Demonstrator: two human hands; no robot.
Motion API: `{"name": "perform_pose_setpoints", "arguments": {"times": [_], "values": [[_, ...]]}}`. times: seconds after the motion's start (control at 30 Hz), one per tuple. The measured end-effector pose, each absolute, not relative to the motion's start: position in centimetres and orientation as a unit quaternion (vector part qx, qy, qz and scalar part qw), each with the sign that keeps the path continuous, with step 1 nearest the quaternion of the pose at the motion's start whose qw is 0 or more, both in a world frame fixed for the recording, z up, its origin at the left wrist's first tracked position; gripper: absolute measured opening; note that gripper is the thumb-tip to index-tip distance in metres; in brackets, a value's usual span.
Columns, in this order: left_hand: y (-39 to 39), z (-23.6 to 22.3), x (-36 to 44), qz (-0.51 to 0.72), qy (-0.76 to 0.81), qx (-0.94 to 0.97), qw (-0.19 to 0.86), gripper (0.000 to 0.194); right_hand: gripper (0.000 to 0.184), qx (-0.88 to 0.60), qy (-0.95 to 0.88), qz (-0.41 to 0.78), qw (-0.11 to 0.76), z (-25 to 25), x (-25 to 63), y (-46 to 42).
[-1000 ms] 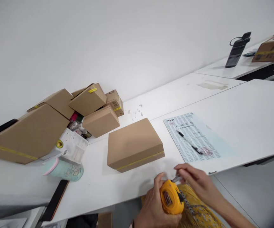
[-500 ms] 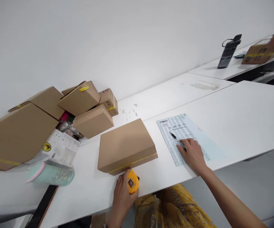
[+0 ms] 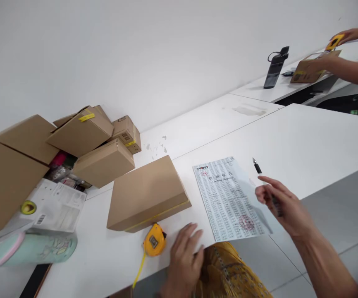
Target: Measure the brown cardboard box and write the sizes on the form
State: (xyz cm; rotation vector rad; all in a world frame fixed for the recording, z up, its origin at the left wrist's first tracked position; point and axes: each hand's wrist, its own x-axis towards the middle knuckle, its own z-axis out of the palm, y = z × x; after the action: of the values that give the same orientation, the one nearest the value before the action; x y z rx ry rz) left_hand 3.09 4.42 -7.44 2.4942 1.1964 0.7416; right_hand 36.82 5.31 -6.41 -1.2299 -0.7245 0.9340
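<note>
Above the table's right part, my right hand grips a black pen, its tip pointing up and away from me. Just left of it lies a printed report sheet with red stamps, reaching the table's front edge. My left hand hovers or rests at that edge, fingers apart and a little blurred, holding nothing. To its left sits a yellow tape measure with a short length of yellow tape pulled out towards me. Behind the tape measure is a closed brown cardboard box with a yellow strip along its front.
Several cardboard boxes are piled at the left, beside a white carton and a mint-green bottle. A dark water bottle stands at the back right. There another person's hands hold a tape measure over a small box.
My left hand has let go of the tape measure and moved right. My right hand has picked the pen up off the sheet. The sheet now lies nearer the front edge.
</note>
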Motion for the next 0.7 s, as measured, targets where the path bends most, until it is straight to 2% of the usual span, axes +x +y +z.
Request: {"name": "perform_pose_setpoints", "arguments": {"times": [0.07,0.13,0.2,0.27,0.33,0.4,0.53,0.6,0.7], "values": [[5.6,-6.7,7.8,0.18,0.336,0.902,0.204,0.044,0.038,-0.484,-0.317,0.424,0.697,-5.5,39.4,5.6],[7.1,-6.4,11.4,0.115,0.312,0.909,0.251,0.067,0.042,-0.455,-0.337,0.417,0.711,-4.9,41.4,5.9],[8.2,-6.4,13.5,0.071,0.329,0.896,0.288,0.088,0.037,-0.461,-0.361,0.403,0.704,-4.7,42.5,6.7],[8.3,-6.7,14.2,0.049,0.358,0.878,0.313,0.096,0.027,-0.481,-0.379,0.383,0.691,-4.8,42.7,7.9],[7.3,-6.7,13.8,0.037,0.383,0.863,0.327,0.098,0.021,-0.496,-0.385,0.367,0.686,-5.2,42.1,9.8],[5.8,-6.4,13.1,0.018,0.409,0.847,0.338,0.1,0.036,-0.493,-0.386,0.384,0.679,-5.8,41.0,11.9],[3.4,-4.9,12.4,-0.04,0.424,0.829,0.363,0.1,0.06,-0.479,-0.374,0.491,0.624,-7.8,38.7,15.7],[3.8,-4.2,13.3,-0.048,0.424,0.834,0.349,0.092,0.059,-0.487,-0.374,0.516,0.597,-8.7,37.9,16.7],[6.7,-3.9,16.2,-0.025,0.42,0.863,0.279,0.087,0.043,-0.526,-0.41,0.501,0.552,-9.6,37.5,17.5]]}}
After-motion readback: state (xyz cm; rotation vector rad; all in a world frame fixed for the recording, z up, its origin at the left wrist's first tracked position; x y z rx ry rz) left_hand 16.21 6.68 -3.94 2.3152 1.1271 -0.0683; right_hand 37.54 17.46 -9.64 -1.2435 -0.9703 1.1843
